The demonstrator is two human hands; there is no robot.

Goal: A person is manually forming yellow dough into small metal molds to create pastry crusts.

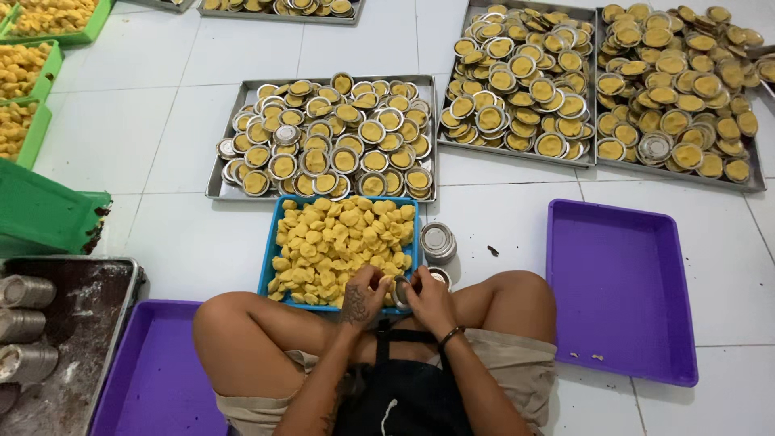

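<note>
While both hands pinch one small metal mould (401, 289), left hand (363, 297) and right hand (428, 299) hover just beside the blue tray (271, 257).

- Small round mould (401, 291) between left hand (363, 297) and right hand (428, 299): thin metal, dull silver sheen.
- Blue tray (269, 250): smooth plastic, slightly glossy rim.
- Yellow pastries (339, 242): matt, crumbly-looking surface.
- Stack of moulds (438, 241): shiny metal, reflective top.
- Baking tray (216, 187): brushed metal, greyish, dull.
- Purple tray (622, 291): smooth plastic, soft gloss.
- Floor (137, 129): white glazed tiles, glossy, thin grout lines.
- Green crate (44, 211): matt plastic.
- Apron (404, 396): black cloth, matt.
</note>
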